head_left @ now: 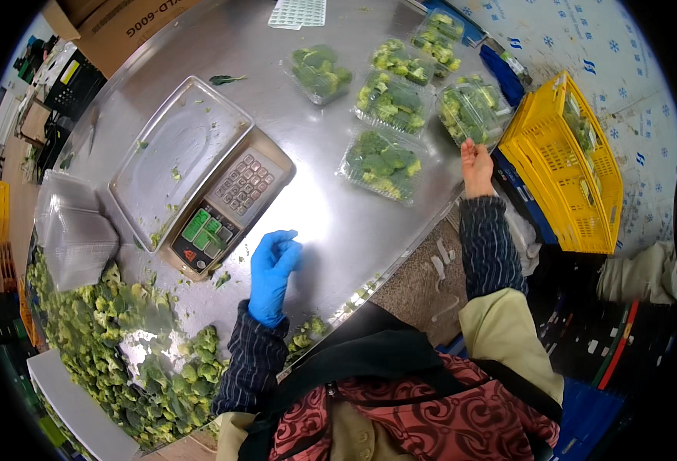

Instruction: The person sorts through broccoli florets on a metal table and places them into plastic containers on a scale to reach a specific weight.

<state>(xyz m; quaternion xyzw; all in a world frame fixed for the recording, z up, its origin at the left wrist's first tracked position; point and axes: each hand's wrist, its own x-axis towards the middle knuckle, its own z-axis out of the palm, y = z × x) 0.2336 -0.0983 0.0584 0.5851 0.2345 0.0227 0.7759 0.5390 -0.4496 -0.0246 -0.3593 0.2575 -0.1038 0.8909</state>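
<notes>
On the metal table's [261, 77] right side, a clear broccoli box [469, 107] is overlapped at its near edge by the bare right hand [477, 167]; whether it is pinched cannot be told; the gloved left hand [274, 269] is curled, its palm hidden; loose broccoli [108, 338] is partly covered by stacked trays [77, 238]; the yellow crate's [538, 138] contents are obscured; the middle-left is occupied by a scale [181, 154].

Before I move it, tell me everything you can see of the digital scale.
The digital scale stands at a slant on the metal table, its controls on the side toward the person. It has a shiny, shallow rectangular pan that looks like metal, and a greyish body with a keypad of pale keys and green display windows. Small broccoli scraps litter the pan. The blue-gloved left hand is near, not touching.
</notes>
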